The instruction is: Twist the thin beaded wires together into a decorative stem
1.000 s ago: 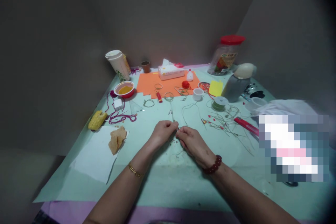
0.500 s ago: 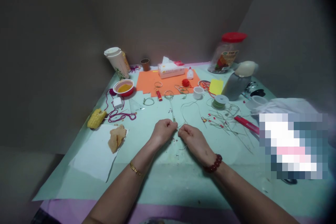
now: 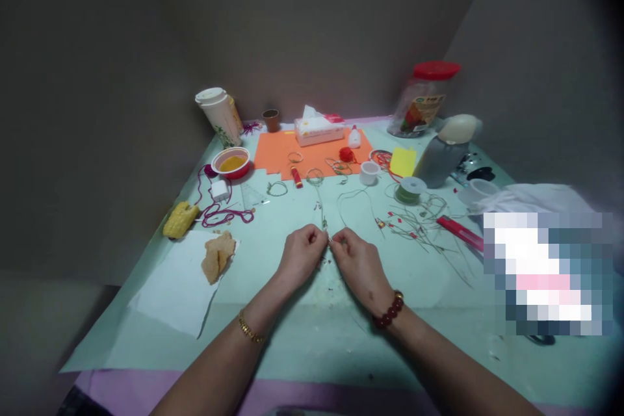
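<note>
Above the middle of the green-covered table, my left hand (image 3: 302,253) pinches a thin green cord (image 3: 321,201) between thumb and fingers. My right hand (image 3: 359,266), fingertips nearly touching the left, pinches the same cord. From the hands the cord runs away from me to a small coil (image 3: 314,175). A loose loop of thin cord (image 3: 349,194) lies just beyond the right hand. Under the fingertips are tiny dark red bits (image 3: 324,264). The exact spot where the cord is gripped is partly hidden by the fingers.
On the right are a green cord spool (image 3: 410,190), cord scraps (image 3: 414,227), a red-handled tool (image 3: 459,232) and a grey bottle (image 3: 439,159). To the left are a bowl of yellow liquid (image 3: 231,164), purple cord (image 3: 227,215), a corn cob (image 3: 181,220) and flat brown pieces (image 3: 218,259) on paper.
My right hand has turned a little and drawn in toward the left hand, its fingertips now nearer the left ones. The left hand stays almost in place.
</note>
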Motion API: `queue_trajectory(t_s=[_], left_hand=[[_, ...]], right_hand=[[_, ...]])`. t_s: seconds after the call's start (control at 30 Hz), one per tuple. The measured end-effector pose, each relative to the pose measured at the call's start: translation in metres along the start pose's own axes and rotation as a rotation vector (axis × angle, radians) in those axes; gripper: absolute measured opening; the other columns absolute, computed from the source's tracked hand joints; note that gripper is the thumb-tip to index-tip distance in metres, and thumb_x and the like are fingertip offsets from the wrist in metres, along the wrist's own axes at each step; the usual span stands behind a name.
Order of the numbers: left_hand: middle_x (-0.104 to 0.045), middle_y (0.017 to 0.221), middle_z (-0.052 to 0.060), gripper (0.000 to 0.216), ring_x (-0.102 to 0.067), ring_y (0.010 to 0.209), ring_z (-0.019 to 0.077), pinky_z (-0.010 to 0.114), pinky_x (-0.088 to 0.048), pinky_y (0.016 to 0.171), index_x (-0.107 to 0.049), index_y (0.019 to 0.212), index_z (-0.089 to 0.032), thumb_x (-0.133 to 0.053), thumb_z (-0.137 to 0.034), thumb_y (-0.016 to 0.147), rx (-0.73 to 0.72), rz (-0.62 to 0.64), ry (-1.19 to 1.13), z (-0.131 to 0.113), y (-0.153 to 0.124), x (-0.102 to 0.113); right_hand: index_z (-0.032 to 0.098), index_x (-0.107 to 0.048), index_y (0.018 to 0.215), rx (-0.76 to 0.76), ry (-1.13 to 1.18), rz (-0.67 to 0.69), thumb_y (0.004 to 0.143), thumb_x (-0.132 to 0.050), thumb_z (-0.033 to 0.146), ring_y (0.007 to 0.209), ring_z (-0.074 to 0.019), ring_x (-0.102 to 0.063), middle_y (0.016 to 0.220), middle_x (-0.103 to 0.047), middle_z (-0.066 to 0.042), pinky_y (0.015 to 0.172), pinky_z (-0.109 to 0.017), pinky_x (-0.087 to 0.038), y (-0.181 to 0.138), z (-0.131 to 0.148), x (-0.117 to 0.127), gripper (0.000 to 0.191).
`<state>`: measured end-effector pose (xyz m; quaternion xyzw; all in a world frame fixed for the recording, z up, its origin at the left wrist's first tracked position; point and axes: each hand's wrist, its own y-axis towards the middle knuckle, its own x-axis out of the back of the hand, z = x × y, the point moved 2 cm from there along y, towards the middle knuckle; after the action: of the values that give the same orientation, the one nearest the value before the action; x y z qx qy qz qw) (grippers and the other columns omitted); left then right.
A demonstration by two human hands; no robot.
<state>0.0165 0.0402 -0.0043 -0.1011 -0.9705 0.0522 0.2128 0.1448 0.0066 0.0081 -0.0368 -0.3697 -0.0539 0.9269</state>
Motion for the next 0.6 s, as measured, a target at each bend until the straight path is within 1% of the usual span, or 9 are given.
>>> queue_trajectory(t_s=[0.1,0.23,0.33,0.37,0.4,0.43,0.5,0.53,0.6], left_hand=[[-0.049,0.051,-0.005,0.022,-0.044,0.050,0.0090,0.021,-0.031,0.051,-0.052,0.067,-0.018,-0.049,-0.035,0.080,-0.012,-0.048,0.018,0.000,-0.003,0.000],[-0.049,0.057,-0.004,0.022,-0.044,0.055,0.0096,0.021,-0.031,0.054,-0.052,0.069,-0.018,-0.045,-0.033,0.084,-0.080,-0.044,0.100,-0.002,-0.005,0.000],[-0.049,0.058,-0.004,0.023,-0.045,0.057,0.0104,0.022,-0.032,0.055,-0.051,0.070,-0.018,-0.043,-0.032,0.086,-0.085,-0.023,0.157,-0.004,-0.007,0.003],[-0.050,0.060,-0.004,0.021,-0.046,0.058,0.0110,0.023,-0.033,0.056,-0.053,0.072,-0.019,-0.043,-0.031,0.087,-0.082,-0.036,0.178,-0.004,-0.008,0.004],[-0.052,0.064,-0.003,0.018,-0.048,0.061,0.0117,0.024,-0.035,0.058,-0.054,0.077,-0.019,-0.043,-0.029,0.087,-0.091,-0.079,0.202,-0.005,-0.009,0.005],[-0.056,0.072,-0.001,0.015,-0.050,0.065,0.0126,0.025,-0.038,0.062,-0.056,0.085,-0.018,-0.043,-0.027,0.087,-0.122,-0.142,0.228,-0.007,-0.010,0.007],[-0.059,0.092,0.004,0.018,-0.055,0.081,0.0148,0.027,-0.042,0.073,-0.055,0.099,-0.019,-0.042,-0.019,0.087,-0.260,-0.244,0.269,-0.011,-0.013,0.008],[-0.058,0.101,0.006,0.021,-0.055,0.089,0.0154,0.027,-0.042,0.078,-0.053,0.103,-0.019,-0.040,-0.016,0.087,-0.346,-0.250,0.276,-0.013,-0.015,0.007],[-0.057,0.105,0.007,0.022,-0.055,0.096,0.0156,0.027,-0.042,0.082,-0.052,0.103,-0.019,-0.039,-0.012,0.087,-0.469,-0.165,0.289,-0.015,-0.017,0.003]], right_hand=[[0.021,-0.056,0.079,0.008,-0.059,0.001,0.087,-0.042,0.026,0.059,-0.0173,-0.055,0.065,-0.062,-0.003,0.059,-0.026,-0.032,-0.001,-0.001,-0.002,0.017],[0.020,-0.058,0.081,0.013,-0.112,0.007,0.089,-0.040,0.025,0.062,-0.0182,-0.057,0.068,-0.065,-0.004,0.060,-0.026,-0.032,-0.001,0.000,-0.002,0.020],[0.020,-0.058,0.083,0.018,-0.122,0.009,0.090,-0.039,0.025,0.062,-0.0182,-0.057,0.067,-0.065,-0.005,0.059,-0.026,-0.031,-0.001,0.001,-0.003,0.021],[0.020,-0.058,0.083,0.022,-0.119,0.009,0.090,-0.039,0.025,0.061,-0.0179,-0.057,0.067,-0.065,-0.005,0.059,-0.026,-0.031,-0.001,0.000,-0.003,0.021],[0.020,-0.058,0.084,0.027,-0.114,0.008,0.091,-0.039,0.026,0.060,-0.0176,-0.057,0.066,-0.065,-0.004,0.058,-0.025,-0.031,-0.001,0.000,-0.003,0.022],[0.020,-0.058,0.084,0.033,-0.112,0.005,0.091,-0.038,0.026,0.058,-0.0173,-0.057,0.065,-0.064,-0.004,0.057,-0.025,-0.030,-0.002,0.000,-0.003,0.022],[0.020,-0.058,0.084,0.043,-0.118,0.001,0.091,-0.038,0.027,0.057,-0.0172,-0.056,0.064,-0.064,-0.004,0.056,-0.025,-0.030,-0.003,0.000,-0.004,0.023],[0.020,-0.058,0.085,0.047,-0.123,-0.001,0.091,-0.037,0.027,0.058,-0.0175,-0.056,0.064,-0.064,-0.004,0.056,-0.025,-0.029,-0.004,0.000,-0.004,0.023],[0.020,-0.058,0.086,0.048,-0.130,0.001,0.091,-0.037,0.026,0.060,-0.0181,-0.057,0.066,-0.065,-0.005,0.056,-0.025,-0.029,-0.005,0.000,-0.003,0.022]])
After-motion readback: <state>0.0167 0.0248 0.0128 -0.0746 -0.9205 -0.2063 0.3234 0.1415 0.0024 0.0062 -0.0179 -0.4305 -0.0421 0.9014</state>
